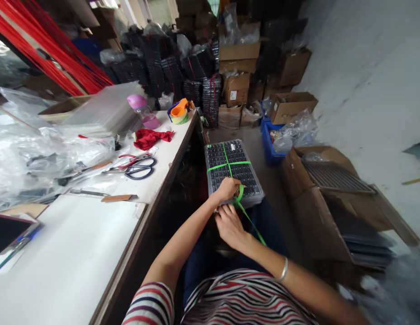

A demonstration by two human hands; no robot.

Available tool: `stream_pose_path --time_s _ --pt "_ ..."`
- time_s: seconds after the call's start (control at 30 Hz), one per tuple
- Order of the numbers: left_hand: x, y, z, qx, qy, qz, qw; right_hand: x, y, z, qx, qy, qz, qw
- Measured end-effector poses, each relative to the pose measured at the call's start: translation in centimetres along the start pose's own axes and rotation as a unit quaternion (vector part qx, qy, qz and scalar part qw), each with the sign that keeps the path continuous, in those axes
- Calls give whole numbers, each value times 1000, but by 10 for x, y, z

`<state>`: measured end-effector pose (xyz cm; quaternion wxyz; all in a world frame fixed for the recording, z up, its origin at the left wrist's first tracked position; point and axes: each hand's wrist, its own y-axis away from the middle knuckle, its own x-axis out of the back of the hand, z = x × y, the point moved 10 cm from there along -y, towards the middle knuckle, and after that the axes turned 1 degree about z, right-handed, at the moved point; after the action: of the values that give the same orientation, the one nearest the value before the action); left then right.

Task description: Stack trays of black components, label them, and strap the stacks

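Observation:
A stack of clear plastic trays (244,155) with dark small pieces in rows rests at my lap, bound crosswise by a green strap (215,168). At its near edge my left hand (228,188) is closed, pinching the strap where it forms a loop. Just below, my right hand (230,223) has its fingers bent against the front of the stack; what they grip is hidden. The strap's loose tail hangs past the right wrist.
To the left stands a white table (74,253) with scissors (140,168), a red cloth (152,138), a pink-capped bottle (137,103) and tape rolls (179,113). On the right are a blue crate (273,153) and an open carton (305,203). Bundled black trays (212,97) fill the back.

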<state>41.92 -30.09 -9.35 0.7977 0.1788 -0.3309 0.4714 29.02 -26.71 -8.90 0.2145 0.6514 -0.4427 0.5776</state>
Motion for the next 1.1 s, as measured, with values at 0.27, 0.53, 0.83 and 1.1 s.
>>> stream_pose_path --time_s 0.27,0.53,0.83,1.1 --pt "5 11 -3 -58 84 -14 995 13 39 144 -218 29 -19 975" --pt "9 14 -2 -42 75 14 996 -5 36 122 -224 -137 70 962" --pt "10 14 -3 -35 71 27 997 4 24 118 -140 -304 127 934" --pt "-2 6 -13 10 46 72 996 -31 24 121 -221 -450 124 856"
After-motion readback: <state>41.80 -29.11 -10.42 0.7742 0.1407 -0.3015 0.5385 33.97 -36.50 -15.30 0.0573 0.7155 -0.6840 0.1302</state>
